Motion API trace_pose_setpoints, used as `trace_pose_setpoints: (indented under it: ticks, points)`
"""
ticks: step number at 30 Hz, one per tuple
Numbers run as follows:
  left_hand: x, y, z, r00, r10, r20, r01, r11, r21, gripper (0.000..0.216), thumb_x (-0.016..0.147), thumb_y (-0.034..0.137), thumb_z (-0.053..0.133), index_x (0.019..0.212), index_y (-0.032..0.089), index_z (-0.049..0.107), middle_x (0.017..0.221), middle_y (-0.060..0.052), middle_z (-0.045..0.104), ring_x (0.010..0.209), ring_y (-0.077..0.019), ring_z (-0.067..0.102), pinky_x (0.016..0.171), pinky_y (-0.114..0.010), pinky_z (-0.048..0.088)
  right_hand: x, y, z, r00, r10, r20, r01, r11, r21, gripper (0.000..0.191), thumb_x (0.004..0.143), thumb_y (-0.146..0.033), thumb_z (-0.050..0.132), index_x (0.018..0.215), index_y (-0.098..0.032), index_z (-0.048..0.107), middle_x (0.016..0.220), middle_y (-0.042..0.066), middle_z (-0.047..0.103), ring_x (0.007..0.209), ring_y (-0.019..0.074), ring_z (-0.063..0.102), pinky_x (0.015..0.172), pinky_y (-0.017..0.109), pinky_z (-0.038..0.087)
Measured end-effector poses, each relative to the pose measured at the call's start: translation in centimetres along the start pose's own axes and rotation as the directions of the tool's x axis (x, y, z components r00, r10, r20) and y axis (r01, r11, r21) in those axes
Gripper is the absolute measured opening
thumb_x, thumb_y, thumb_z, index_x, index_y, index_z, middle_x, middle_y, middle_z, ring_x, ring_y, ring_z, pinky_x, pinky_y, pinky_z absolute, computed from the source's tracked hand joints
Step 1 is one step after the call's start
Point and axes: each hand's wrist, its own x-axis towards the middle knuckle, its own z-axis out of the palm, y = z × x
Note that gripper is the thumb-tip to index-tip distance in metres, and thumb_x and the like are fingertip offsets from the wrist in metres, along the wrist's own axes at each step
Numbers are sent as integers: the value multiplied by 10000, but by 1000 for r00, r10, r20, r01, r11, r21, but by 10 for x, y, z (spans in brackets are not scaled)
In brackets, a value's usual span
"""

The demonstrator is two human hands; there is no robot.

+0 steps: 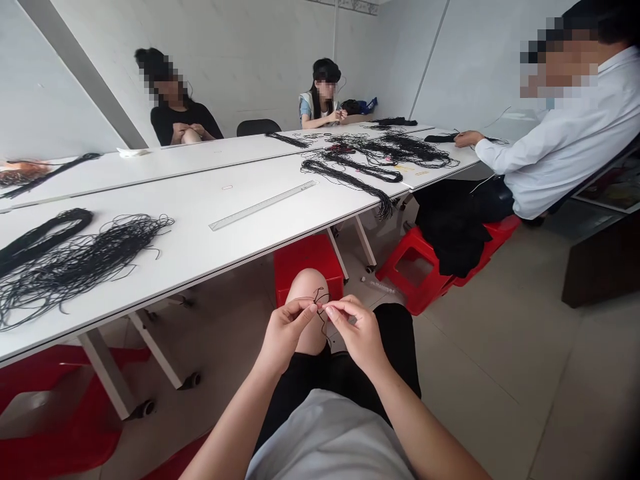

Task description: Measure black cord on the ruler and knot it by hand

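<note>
Above my bare knee, both hands meet at a thin black cord (pixel 323 317). My left hand (pixel 286 327) pinches it between thumb and forefinger. Close beside it, fingertips almost touching, my right hand (pixel 356 328) also pinches the cord. Loose ends of the cord stick up above the fingers, and a longer piece hangs down over my leg. Whether there is a knot between the fingertips is too small to make out.
A long white table (pixel 190 247) stands ahead, bearing a clear ruler (pixel 265 205), a heap of black cords (pixel 85 267) and a looped black cord bundle (pixel 350 177). Red stools (pixel 415 267) stand below. Three people sit around the table; one in a white shirt (pixel 560 147) handles cords.
</note>
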Motion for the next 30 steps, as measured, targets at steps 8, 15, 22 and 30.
trace_pose_setpoints:
  ticks: [8,15,22,30]
  points:
    - [-3,-2,4,1000,25,-8,-25,997,-67,172,755,342,690,808,186,742,900,-49,668,799,-154,545,702,-246,402,5,9,13,948,250,196,-300,907,295,218,773,-401,674,876,-217,732,770,11,576,721,149,539,662,270,420]
    - [1,-1,-6,996,-72,-48,64,985,-158,205,727,354,714,796,163,738,691,4,622,524,-53,365,513,-201,291,7,9,10,914,321,247,-405,726,557,123,790,-319,650,766,-199,662,632,-38,492,614,98,396,627,237,339]
    - [13,8,-38,991,-57,-119,2,907,-422,144,725,274,719,767,137,724,726,-12,593,545,-37,348,477,-163,263,-13,1,-22,839,84,537,-160,982,96,127,797,-315,648,734,-205,662,723,-5,548,656,126,465,609,256,357]
    - [-7,21,-16,995,45,91,-35,993,-116,133,788,285,669,758,157,688,875,-46,654,807,-134,547,743,-220,415,8,9,-7,941,206,270,-272,932,238,378,904,-487,452,936,-223,721,852,52,648,808,186,564,750,319,430]
